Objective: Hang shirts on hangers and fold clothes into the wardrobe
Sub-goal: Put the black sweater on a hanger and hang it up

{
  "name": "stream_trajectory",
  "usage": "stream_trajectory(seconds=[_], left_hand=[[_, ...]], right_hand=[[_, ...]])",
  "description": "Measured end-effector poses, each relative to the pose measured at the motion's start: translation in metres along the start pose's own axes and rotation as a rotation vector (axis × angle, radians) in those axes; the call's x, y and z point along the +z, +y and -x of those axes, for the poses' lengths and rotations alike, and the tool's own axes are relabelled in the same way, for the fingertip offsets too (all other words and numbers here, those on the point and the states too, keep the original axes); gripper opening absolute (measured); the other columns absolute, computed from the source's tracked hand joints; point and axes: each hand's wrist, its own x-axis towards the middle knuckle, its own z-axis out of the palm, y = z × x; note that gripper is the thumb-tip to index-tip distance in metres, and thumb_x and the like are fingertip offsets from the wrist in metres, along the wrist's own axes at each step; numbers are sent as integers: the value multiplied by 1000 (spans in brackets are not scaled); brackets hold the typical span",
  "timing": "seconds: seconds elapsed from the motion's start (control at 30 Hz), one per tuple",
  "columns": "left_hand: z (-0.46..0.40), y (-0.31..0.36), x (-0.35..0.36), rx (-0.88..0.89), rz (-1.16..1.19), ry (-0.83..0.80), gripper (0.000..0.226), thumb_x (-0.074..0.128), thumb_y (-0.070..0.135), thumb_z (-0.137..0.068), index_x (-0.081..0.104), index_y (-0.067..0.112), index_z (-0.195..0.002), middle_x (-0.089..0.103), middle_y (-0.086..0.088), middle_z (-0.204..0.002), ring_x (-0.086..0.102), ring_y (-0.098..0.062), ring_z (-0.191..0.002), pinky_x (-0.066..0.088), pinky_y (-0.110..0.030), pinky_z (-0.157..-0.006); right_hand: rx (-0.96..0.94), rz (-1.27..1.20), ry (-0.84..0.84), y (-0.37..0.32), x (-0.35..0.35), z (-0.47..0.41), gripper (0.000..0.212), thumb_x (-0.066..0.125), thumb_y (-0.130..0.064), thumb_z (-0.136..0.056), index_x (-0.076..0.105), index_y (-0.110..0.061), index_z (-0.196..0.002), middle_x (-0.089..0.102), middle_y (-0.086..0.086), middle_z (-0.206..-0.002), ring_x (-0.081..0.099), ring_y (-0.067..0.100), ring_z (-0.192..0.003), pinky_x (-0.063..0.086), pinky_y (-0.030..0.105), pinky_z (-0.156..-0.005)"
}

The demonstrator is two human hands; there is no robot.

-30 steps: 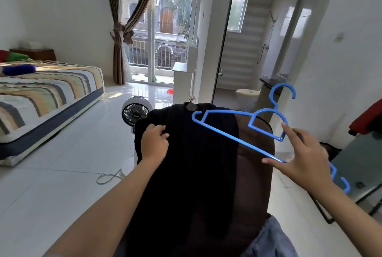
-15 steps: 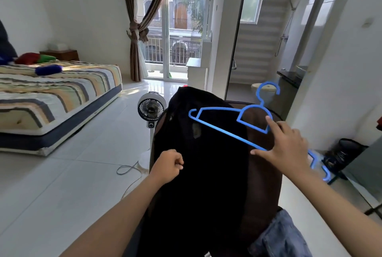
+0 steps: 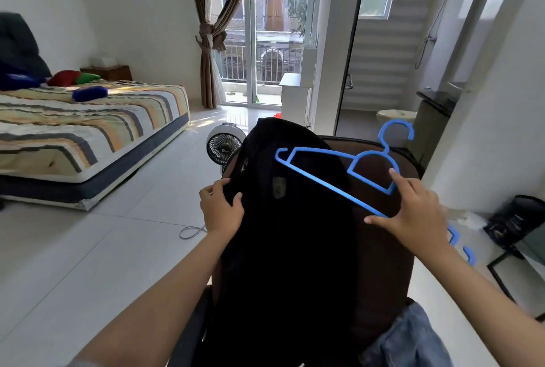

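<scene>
**Hanging barely begun: hanger and shirt still apart**

The bed (image 3: 88, 130) filled the far left of the room, with coloured cushions and folded things lying on its striped cover; no wardrobe was in view, so nothing could be counted as put away. In the near middle stood a brown chair back (image 3: 383, 236) with a black shirt (image 3: 289, 248) draped over it, hanging down its near face. A piece of blue denim (image 3: 413, 340) lay at the near right, below the chair back, apparently waiting its turn for folding.

The blue hanger (image 3: 333, 177) was held just above the shirt, its hook pointing to the far right, and none of it was inside the garment. The left hand (image 3: 221, 210) gripped the shirt's left edge near the top, fingers and thumb curled around the cloth. The right hand (image 3: 413, 213) held the hanger at its neck and lower bar, with its fingers spread and pinching the frame.

By my judgement, the first shirt was only being readied: threading the hanger, hanging it and all the folding remained.
</scene>
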Motion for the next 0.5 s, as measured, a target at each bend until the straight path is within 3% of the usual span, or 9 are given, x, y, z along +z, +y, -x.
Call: stream_trajectory(seconds=[0.13,0.27,0.33,0.43,0.5], left_hand=[[-2,-21,-2,-57,55,-58,29,66,18,-85,54,22,-111,52,-9,-115,52,-15,-88,43,-27,-82],[-4,-30,-10,-98,66,-43,12,68,29,-83,63,18,-85,64,0,-90,60,-18,-84,49,-33,-82],[-4,-28,-16,-142,36,-52,32,63,39,-85,60,15,-65,60,2,-67,57,-16,-67,43,-28,-69],[-6,-25,-25,-223,-4,-21,58,58,45,-87,33,14,-45,32,-1,-44,34,-19,-44,31,-28,-55],[-9,-23,-31,-291,8,3,50,65,39,-84,47,13,-45,43,-3,-47,41,-18,-46,34,-27,-56]], right_hand=[[-17,-4,-7,3,4,-4,112,83,-62,-46,41,-19,-141,57,8,-110,53,30,-78,49,40,-64],[-11,20,-6,2,4,-6,111,84,-61,-45,43,-19,-140,58,9,-111,55,32,-79,45,37,-62],[-7,20,-11,1,4,-6,112,84,-60,-45,42,-20,-141,57,9,-113,56,33,-81,47,39,-64],[-7,28,-11,-1,2,-5,112,85,-59,-46,42,-20,-141,57,9,-114,56,34,-83,48,41,-65],[0,33,-13,-2,0,-4,112,85,-59,-46,41,-20,-141,56,9,-115,55,34,-84,49,42,-66]])
